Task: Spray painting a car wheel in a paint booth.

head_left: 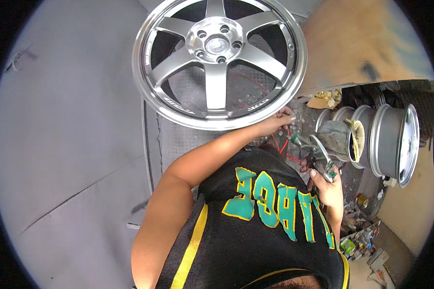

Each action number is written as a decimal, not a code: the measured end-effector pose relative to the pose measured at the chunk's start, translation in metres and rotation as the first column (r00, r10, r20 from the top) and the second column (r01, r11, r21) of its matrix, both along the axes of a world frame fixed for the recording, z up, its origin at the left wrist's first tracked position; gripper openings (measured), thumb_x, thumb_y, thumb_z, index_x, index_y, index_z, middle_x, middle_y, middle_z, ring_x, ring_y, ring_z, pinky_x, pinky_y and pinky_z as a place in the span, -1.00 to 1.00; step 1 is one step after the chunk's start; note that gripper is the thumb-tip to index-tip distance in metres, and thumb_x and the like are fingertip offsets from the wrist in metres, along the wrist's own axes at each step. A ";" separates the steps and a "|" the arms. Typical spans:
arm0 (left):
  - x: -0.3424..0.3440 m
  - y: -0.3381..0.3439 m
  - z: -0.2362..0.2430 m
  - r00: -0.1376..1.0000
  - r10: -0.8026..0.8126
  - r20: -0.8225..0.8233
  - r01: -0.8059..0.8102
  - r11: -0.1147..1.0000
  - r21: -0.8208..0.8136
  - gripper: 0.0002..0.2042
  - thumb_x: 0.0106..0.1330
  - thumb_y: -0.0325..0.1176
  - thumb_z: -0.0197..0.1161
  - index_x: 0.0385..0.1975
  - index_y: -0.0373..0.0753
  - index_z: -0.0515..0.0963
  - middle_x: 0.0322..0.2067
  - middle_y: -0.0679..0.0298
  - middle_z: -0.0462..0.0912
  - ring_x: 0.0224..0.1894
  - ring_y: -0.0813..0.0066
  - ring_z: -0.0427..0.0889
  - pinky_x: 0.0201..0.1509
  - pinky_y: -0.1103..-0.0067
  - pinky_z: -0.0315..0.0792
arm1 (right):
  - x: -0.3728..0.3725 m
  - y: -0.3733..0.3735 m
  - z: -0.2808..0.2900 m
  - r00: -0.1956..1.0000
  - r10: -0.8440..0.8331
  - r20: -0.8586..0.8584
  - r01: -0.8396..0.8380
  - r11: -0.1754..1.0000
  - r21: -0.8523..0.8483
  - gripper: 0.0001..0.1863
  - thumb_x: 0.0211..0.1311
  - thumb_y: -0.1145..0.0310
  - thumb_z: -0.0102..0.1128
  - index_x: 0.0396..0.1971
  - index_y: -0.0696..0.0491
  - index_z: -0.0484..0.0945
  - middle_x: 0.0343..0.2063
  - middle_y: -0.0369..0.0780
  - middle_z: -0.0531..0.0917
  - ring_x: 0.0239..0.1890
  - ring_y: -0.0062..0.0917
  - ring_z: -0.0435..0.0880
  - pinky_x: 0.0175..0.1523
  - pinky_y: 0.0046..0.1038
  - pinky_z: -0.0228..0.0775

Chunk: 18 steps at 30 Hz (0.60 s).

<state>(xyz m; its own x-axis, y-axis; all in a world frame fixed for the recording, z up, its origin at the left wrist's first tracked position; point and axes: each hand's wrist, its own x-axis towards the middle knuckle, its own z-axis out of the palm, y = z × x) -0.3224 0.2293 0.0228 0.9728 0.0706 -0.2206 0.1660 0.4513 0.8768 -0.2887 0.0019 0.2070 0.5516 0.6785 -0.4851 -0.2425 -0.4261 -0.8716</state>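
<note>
A silver spray gun [324, 153] with green fittings is in my right hand [327, 187], which is closed around it at my right side. A thin red hose [290, 156] runs from near the gun up to my left hand [278, 120]. That hand reaches across my front, its curled fingers closed on the hose just below the wheel's edge. In front of me a silver six-spoke car wheel [215, 86] faces up, with bolt holes around its hub cap. Beside the gun is a grey container [335, 136] with a pale, cloth-like rim, partly hidden.
Several more silver wheels [389, 139] stand in a row at the right. A grey wall or panel [77, 120] fills the left. A brownish, paint-stained panel [357, 43] rises at the far right. Cans and litter [359, 243] lie on the floor at the near right.
</note>
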 end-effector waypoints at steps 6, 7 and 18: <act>-0.049 0.020 0.014 0.998 0.060 0.023 -0.063 0.989 0.133 -0.59 0.40 -0.25 0.21 0.19 -0.23 0.40 -0.12 0.33 0.61 -0.13 0.59 0.54 -0.04 0.58 0.43 | 0.013 -0.003 0.012 0.979 0.176 -0.105 -0.177 0.984 0.004 -0.62 0.25 0.46 0.22 0.06 0.20 0.49 -0.23 -0.24 0.67 -0.18 -0.59 0.60 0.02 -0.50 0.44; -0.049 0.014 0.027 0.996 0.068 0.057 -0.074 0.992 0.098 -0.55 0.40 -0.27 0.19 0.25 -0.24 0.36 -0.07 0.32 0.60 -0.08 0.58 0.54 0.00 0.57 0.43 | 0.021 -0.008 0.012 0.965 0.221 -0.139 -0.217 0.975 0.042 -0.62 0.25 0.46 0.22 0.06 0.21 0.49 -0.21 -0.24 0.66 -0.12 -0.57 0.60 0.09 -0.48 0.40; -0.114 0.006 0.069 0.945 0.319 -0.071 -0.327 0.927 -0.183 -0.58 0.43 -0.26 0.16 0.24 -0.19 0.37 0.11 0.25 0.57 -0.07 0.55 0.60 0.00 0.57 0.47 | -0.006 -0.021 0.004 0.956 0.247 -0.155 -0.200 0.942 0.268 -0.55 0.32 0.36 0.19 0.14 0.22 0.42 -0.08 -0.16 0.64 -0.11 -0.53 0.62 -0.25 -0.52 0.61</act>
